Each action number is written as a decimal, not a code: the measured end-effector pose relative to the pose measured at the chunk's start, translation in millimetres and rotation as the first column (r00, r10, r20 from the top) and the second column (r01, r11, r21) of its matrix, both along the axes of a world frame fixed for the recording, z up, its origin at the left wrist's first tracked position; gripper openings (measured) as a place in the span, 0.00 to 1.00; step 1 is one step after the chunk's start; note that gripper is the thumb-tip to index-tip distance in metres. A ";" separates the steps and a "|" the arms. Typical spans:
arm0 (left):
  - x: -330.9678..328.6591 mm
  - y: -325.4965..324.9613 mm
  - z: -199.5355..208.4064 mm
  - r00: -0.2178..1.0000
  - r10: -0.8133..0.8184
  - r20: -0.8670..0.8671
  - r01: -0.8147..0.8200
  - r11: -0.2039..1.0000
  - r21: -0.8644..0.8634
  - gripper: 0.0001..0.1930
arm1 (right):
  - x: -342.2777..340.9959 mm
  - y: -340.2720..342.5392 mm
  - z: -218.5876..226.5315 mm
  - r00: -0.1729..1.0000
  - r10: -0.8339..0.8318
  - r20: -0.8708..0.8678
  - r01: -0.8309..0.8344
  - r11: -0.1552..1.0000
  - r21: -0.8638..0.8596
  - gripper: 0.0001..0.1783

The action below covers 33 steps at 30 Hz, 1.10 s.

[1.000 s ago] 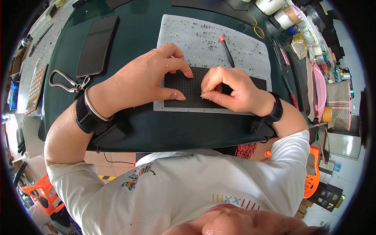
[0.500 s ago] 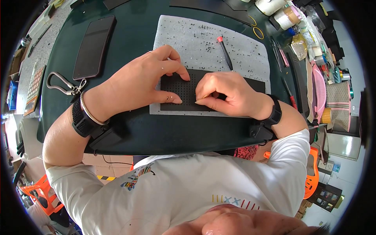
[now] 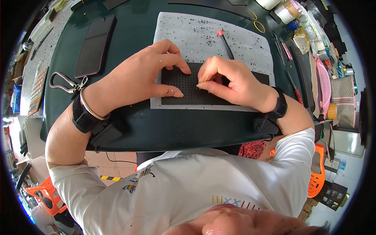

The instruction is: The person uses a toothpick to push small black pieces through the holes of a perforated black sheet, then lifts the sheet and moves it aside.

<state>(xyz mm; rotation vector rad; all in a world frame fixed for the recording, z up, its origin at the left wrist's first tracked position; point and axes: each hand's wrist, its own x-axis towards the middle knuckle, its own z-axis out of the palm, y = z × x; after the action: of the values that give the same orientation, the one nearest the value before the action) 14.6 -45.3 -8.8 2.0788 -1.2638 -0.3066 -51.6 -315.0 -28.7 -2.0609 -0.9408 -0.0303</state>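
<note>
head view: the left hand (image 3: 137,76) holds thumb and forefinger apart over the left part of the black perforated sheet (image 3: 184,81), which lies on the near part of white paper (image 3: 199,39). to its right, the right hand (image 3: 237,80) has fingertips clamped on a thin tan piece (image 3: 206,78), too small to identify.
</note>
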 end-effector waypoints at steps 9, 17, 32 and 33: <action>1.4 1.6 -1.3 0.999 -0.016 -0.032 0.016 1.000 0.006 0.22 | 1.0 1.6 -1.6 0.994 -0.005 -0.108 0.010 0.999 0.049 0.09; 0.9 1.6 2.2 0.999 -0.019 -0.040 0.020 0.999 0.030 0.22 | 0.6 0.7 -3.7 0.998 0.013 -0.069 -0.010 0.999 0.040 0.09; 0.7 1.3 -1.6 0.999 -0.027 -0.019 0.027 1.000 0.009 0.22 | 1.0 0.5 -1.1 0.980 -0.037 -0.198 0.062 0.991 0.119 0.07; 1.7 1.2 -0.4 1.000 -0.027 -0.016 0.027 1.000 -0.008 0.22 | 2.4 0.1 0.8 0.985 -0.047 -0.164 0.062 0.994 0.089 0.08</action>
<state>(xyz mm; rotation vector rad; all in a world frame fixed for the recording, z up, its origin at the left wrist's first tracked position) 16.3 -44.1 -9.3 2.0504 -1.2820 -0.3298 -49.2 -314.9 -27.8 -1.9692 -0.7688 0.0619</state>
